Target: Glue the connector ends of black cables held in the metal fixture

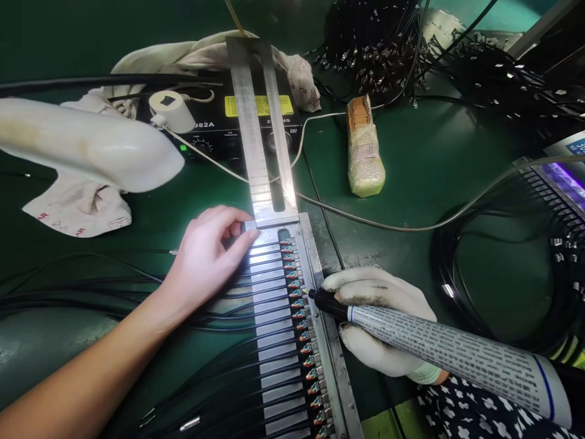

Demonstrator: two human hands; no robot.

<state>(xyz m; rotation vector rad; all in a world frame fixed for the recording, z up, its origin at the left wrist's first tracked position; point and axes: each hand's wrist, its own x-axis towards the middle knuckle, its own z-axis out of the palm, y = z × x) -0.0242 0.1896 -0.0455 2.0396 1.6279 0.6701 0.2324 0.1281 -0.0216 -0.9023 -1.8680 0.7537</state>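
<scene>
Bare, my left hand (pixel 208 253) pinches the left edge of a long metal fixture (pixel 269 314) with thumb and forefinger. Across the fixture lie several black cables (pixel 278 352), side by side. Their small connectors (pixel 299 303), with coloured wires exposed, line up along its right side. In a white glove, my right hand (pixel 388 317) is closed around a glue syringe (pixel 439 341) wrapped in printed paper. The syringe's thin tip (pixel 307 292) is at one connector in the middle of the row; whether it touches cannot be made out.
A slotted metal plate (pixel 244 110) rises behind the fixture, before a black dispenser controller (pixel 214 137). A white lamp arm (pixel 114 143) juts in from the left. On the right are a tape-wrapped block (pixel 365 152), a coil of black cable (pixel 439 268) and cable bundles (pixel 375 42).
</scene>
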